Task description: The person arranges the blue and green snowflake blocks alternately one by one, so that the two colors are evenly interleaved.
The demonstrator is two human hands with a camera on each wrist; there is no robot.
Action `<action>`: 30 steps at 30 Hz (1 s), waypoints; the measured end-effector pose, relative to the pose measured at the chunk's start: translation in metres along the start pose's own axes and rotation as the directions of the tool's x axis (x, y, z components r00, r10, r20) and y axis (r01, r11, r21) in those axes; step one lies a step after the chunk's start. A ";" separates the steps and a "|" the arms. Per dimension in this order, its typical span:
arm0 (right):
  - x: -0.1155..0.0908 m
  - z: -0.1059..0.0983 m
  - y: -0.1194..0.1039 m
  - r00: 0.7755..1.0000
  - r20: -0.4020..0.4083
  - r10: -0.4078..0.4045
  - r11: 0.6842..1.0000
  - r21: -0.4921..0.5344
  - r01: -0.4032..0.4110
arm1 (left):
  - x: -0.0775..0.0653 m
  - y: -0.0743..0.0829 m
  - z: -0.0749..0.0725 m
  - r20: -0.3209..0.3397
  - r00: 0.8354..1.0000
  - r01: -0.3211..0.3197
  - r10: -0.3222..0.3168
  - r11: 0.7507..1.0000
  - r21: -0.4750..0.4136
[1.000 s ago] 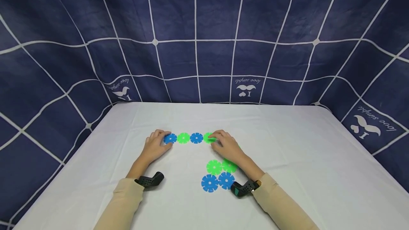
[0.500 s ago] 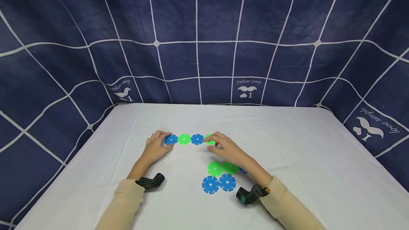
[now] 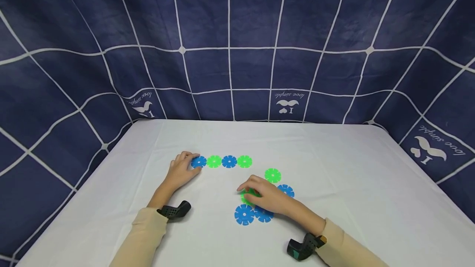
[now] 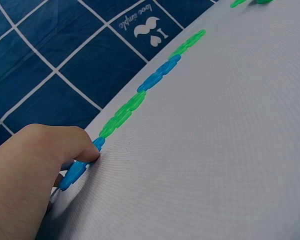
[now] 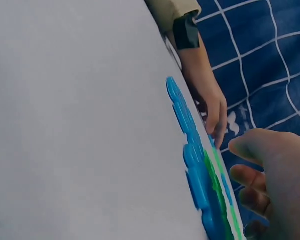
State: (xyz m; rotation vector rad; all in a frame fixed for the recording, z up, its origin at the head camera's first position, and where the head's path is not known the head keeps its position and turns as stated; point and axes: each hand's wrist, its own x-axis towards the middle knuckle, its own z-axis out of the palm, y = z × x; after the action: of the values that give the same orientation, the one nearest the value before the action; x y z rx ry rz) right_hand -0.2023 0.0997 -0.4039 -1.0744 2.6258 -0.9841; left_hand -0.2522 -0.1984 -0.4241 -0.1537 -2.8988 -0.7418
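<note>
In the head view, a row of notched, flower-shaped plastic discs lies across the table: a blue disc [image 3: 199, 162], a green disc [image 3: 214, 161], a second blue disc [image 3: 229, 161] and a second green disc [image 3: 244, 161]. My left hand [image 3: 182, 169] holds the leftmost blue disc between thumb and fingers; the left wrist view shows its thumb [image 4: 85, 145] at that disc's edge. My right hand [image 3: 265, 193], fingers loosely bent, hovers over a nearer group of discs. It partly covers a green disc [image 3: 248, 197] and a blue disc [image 3: 264, 215]. Nothing shows between its fingertips.
Another blue disc [image 3: 244, 214] lies at the front of the nearer group. Beyond my right hand are a green disc [image 3: 272, 175] and a blue disc [image 3: 286, 190]. A white cloth covers the table [image 3: 334, 168]; a dark blue checked curtain [image 3: 252, 69] hangs behind.
My right hand has left the green disc at the row's right end and come back toward me, over the nearer group. My left hand stays at the leftmost blue disc.
</note>
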 end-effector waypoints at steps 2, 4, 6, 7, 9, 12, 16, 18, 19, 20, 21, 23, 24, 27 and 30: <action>-0.004 0.003 0.002 1.000 0.016 -0.006 1.000 0.015 0.006 | 0.000 0.000 0.000 -0.002 1.000 0.001 -0.001 1.000 -0.003; -0.006 0.005 0.004 0.999 0.029 -0.016 1.000 0.024 0.016 | -0.001 0.000 0.000 -0.005 1.000 0.002 -0.002 1.000 -0.004; -0.008 0.006 0.006 0.998 0.044 -0.037 0.999 0.028 0.036 | -0.001 0.000 0.000 -0.003 1.000 0.003 -0.003 1.000 -0.005; -0.009 0.006 0.007 0.997 0.052 -0.050 0.999 0.022 0.049 | -0.002 0.000 0.001 -0.002 1.000 0.004 -0.004 1.000 -0.005; -0.010 0.007 0.008 0.996 0.068 -0.064 0.998 0.009 0.064 | -0.003 0.000 0.002 0.001 1.000 0.004 -0.004 1.000 -0.008; -0.011 0.007 0.010 0.994 0.086 -0.066 0.998 -0.004 0.067 | -0.003 0.000 0.003 0.001 1.000 0.004 -0.004 1.000 -0.009; -0.011 0.007 0.010 0.994 0.094 -0.049 0.999 -0.009 0.050 | -0.002 0.001 0.003 -0.007 1.000 0.004 -0.004 1.000 -0.008; -0.011 0.007 0.009 0.994 0.095 -0.047 0.999 -0.012 0.048 | -0.002 0.002 0.003 -0.006 1.000 0.009 -0.009 1.000 -0.006; -0.011 0.007 0.010 0.994 0.096 -0.047 0.999 -0.015 0.049 | -0.002 0.002 0.003 -0.006 1.000 0.009 -0.009 1.000 -0.006; -0.011 0.007 0.009 0.994 0.099 -0.048 0.999 -0.017 0.050 | -0.002 0.001 0.002 -0.005 1.000 0.011 -0.011 1.000 -0.006; -0.010 0.007 0.009 0.994 0.101 -0.048 0.999 -0.020 0.051 | -0.001 0.001 0.002 -0.003 1.000 0.012 -0.012 1.000 -0.006; -0.010 0.007 0.009 0.993 0.108 -0.053 0.998 -0.029 0.056 | -0.001 0.001 0.002 -0.001 1.000 0.012 -0.012 1.000 -0.005; -0.010 0.006 0.008 0.992 0.112 -0.054 0.998 -0.034 0.058 | -0.001 0.000 0.002 -0.001 1.000 0.010 -0.010 1.000 -0.003; -0.010 0.005 0.008 0.990 0.132 -0.055 0.997 -0.043 0.061 | 0.000 -0.001 0.001 -0.002 1.000 0.003 -0.003 1.000 -0.001; -0.010 0.003 0.007 0.985 0.165 -0.046 0.997 -0.048 0.054 | 0.000 -0.002 0.001 0.001 1.000 0.002 -0.002 1.000 0.000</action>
State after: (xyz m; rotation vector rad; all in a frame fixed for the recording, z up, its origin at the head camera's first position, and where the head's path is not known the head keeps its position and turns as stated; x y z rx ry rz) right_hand -0.1981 0.1080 -0.4118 -1.1841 2.5164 -0.8033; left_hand -0.2526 -0.1999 -0.4258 -0.1518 -2.9001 -0.7428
